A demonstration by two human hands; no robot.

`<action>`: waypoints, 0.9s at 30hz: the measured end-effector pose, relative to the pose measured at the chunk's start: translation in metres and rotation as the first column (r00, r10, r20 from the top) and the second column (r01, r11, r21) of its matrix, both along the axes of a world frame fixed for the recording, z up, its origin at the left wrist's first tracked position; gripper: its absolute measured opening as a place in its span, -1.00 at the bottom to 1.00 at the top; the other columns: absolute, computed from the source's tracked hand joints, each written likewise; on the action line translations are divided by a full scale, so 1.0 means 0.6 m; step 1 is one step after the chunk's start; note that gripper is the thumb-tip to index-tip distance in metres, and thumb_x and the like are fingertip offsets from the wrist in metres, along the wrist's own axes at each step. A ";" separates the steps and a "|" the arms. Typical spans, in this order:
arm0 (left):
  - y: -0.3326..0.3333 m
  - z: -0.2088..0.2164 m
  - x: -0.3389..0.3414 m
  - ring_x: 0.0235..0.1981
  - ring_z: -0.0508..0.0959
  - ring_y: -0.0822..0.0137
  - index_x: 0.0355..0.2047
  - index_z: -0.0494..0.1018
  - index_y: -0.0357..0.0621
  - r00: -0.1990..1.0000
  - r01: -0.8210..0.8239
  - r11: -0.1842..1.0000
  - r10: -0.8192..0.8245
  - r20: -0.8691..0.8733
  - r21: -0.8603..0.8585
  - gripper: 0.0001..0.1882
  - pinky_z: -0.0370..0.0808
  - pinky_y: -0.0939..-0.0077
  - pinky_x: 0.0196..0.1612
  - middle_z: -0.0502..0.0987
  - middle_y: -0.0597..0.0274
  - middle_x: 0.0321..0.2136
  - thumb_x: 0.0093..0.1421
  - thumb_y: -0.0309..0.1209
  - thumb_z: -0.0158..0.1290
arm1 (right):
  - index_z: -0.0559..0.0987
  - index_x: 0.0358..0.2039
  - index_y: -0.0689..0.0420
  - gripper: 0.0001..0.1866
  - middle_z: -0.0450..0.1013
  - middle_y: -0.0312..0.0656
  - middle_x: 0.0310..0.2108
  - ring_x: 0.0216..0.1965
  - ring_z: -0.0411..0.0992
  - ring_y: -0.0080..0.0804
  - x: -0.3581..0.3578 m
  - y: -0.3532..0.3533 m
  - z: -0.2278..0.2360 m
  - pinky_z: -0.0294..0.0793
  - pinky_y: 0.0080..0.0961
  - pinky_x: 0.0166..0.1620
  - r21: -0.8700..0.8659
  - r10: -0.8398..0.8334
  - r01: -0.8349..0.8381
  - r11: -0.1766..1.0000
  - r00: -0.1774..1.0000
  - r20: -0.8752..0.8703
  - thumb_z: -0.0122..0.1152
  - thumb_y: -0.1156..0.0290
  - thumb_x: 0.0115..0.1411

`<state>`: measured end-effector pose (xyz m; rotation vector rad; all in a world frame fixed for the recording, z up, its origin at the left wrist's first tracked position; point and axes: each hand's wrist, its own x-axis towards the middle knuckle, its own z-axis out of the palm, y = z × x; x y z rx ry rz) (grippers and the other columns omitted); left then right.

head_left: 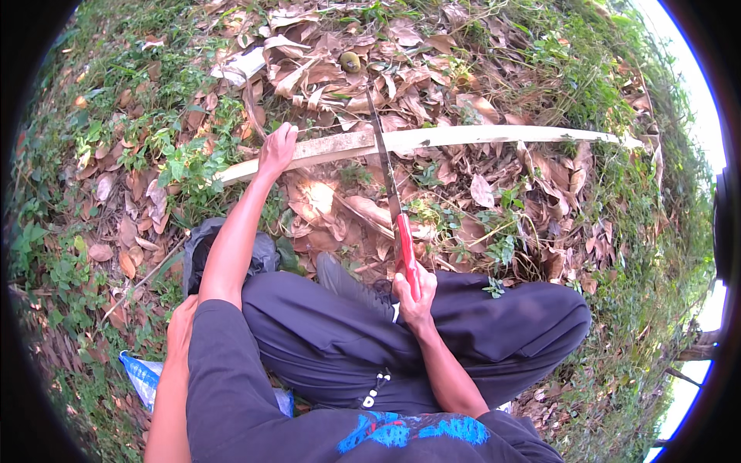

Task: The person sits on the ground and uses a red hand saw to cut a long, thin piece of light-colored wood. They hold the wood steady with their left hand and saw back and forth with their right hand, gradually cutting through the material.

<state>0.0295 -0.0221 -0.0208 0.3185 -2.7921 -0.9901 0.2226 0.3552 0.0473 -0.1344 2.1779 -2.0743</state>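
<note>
A long, pale wooden strip [478, 136] lies across the ground in front of me. My left hand [278, 150] is closed in a fist around its left part. The strip's stretch between that hand and the saw looks browner. In my right hand [415, 293], fingers wrapped round the red handle, is a handsaw [407, 243]. Its narrow dark blade points away from me and crosses over the strip, right of my left hand. How deep the teeth sit in the wood, I cannot tell.
Dry leaves [316, 201] and green weeds cover the ground. A round greenish fruit [350, 62] and a white scrap [238, 68] lie beyond the strip. Dark plastic [262, 253] sits by my left knee. Another person's hand [181, 328] is beside my left sleeve, near a blue-white sack [143, 378].
</note>
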 end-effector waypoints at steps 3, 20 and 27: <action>0.004 0.001 0.000 -0.20 0.51 -0.29 -0.27 0.38 -0.20 0.998 -0.035 0.999 0.035 0.055 0.005 -0.62 0.39 -0.04 -0.16 0.53 -0.20 -0.32 0.38 -0.10 -0.19 | 0.42 -0.47 0.27 -0.91 0.18 -0.30 -0.74 -0.74 0.15 -0.54 0.005 -0.008 -0.005 0.19 -0.47 -0.60 -0.023 -0.019 0.018 1.000 1.000 -0.024 0.14 0.57 0.14; 0.003 -0.003 -0.010 -0.22 0.48 -0.33 -0.30 0.37 -0.23 0.999 -0.012 1.000 0.011 0.034 0.025 -0.62 0.38 -0.04 -0.17 0.50 -0.25 -0.36 0.36 -0.12 -0.16 | 0.50 -0.32 0.31 -0.90 0.27 -0.41 -0.70 -0.68 0.18 -0.70 0.003 -0.015 -0.003 0.19 -0.60 -0.59 0.033 0.052 -0.052 0.998 0.998 0.023 0.07 0.53 0.21; -0.003 -0.013 -0.011 -0.20 0.51 -0.31 -0.30 0.38 -0.22 0.998 -0.037 0.999 0.037 0.051 -0.006 -0.60 0.40 -0.03 -0.15 0.53 -0.22 -0.33 0.37 -0.10 -0.18 | 0.46 -0.43 0.27 -0.96 0.23 -0.26 -0.78 -0.77 0.23 -0.48 0.049 -0.006 0.015 0.23 -0.46 -0.61 0.096 0.054 -0.056 0.994 0.998 0.020 0.12 0.59 0.15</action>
